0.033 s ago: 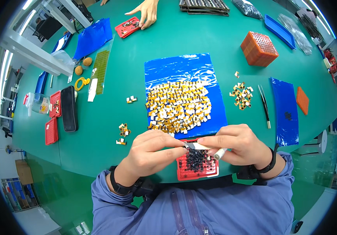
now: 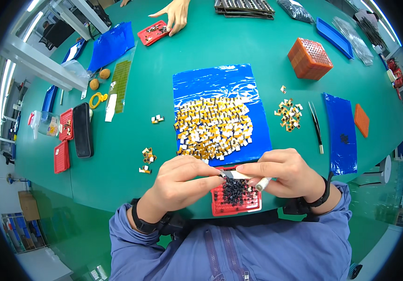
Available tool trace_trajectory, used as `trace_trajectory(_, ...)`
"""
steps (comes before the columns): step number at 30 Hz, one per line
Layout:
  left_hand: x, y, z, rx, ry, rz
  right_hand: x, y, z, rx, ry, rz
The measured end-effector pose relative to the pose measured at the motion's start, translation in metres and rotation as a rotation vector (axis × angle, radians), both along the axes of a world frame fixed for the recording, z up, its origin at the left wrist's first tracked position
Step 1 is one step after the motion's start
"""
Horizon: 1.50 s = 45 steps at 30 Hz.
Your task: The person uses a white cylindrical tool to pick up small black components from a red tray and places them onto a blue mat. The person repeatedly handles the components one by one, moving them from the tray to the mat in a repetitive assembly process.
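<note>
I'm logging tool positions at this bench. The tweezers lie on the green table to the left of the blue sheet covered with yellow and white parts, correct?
Not quite. In the head view the tweezers lie on the green table to the right of the blue sheet covered with yellow and white parts, beside a small loose pile of parts.

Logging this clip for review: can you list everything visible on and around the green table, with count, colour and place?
Table: one, green, fills the view.
Blue sheet: one, centre, bearing a heap of small yellow-and-white parts, too many to count.
Red tray: one, near edge under the hands, holding small black parts.
Small part pile: one, right of the sheet.
Tweezers: one, dark, right of that pile.
Orange block: one, far right.
Black case: one, left.
Another person's hand: one, far edge, by a red tray.
Left hand: pinching a small piece with the right hand, which also holds a white pen-like tool.
</note>
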State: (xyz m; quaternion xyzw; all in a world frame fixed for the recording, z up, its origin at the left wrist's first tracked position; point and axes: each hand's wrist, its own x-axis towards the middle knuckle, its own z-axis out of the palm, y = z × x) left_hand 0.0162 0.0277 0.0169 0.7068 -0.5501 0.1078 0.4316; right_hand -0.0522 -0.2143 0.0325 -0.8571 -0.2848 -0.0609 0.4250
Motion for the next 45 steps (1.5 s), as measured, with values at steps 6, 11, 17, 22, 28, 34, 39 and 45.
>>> trace_trajectory(6, 0.000, -0.001, 0.002, -0.002, -0.006, -0.006, 0.001, 0.000, -0.001, -0.004, -0.006, 0.003)
trace_trajectory(11, 0.000, -0.001, 0.004, 0.006, -0.008, -0.007, 0.000, 0.000, -0.001, -0.009, -0.006, 0.010)
trace_trajectory(17, 0.000, 0.000, 0.003, 0.011, -0.016, -0.003, 0.001, 0.001, -0.001, -0.024, -0.022, 0.018)
trace_trajectory(22, 0.000, -0.001, 0.002, 0.015, -0.059, 0.013, 0.001, 0.000, -0.002, -0.025, -0.025, 0.016)
trace_trajectory(28, -0.002, -0.001, 0.007, -0.003, -0.119, 0.028, 0.001, 0.000, -0.001, -0.001, -0.016, 0.020)
trace_trajectory(34, -0.003, -0.001, 0.009, 0.013, -0.135, 0.006, 0.001, -0.002, 0.000, 0.046, -0.011, 0.052)
trace_trajectory(39, -0.004, -0.002, 0.009, 0.004, -0.171, 0.003, 0.001, 0.001, -0.009, 0.129, -0.064, 0.037)
trace_trajectory(45, -0.004, -0.002, 0.010, 0.036, -0.196, 0.018, -0.001, -0.002, -0.007, 0.090, -0.040, 0.079)
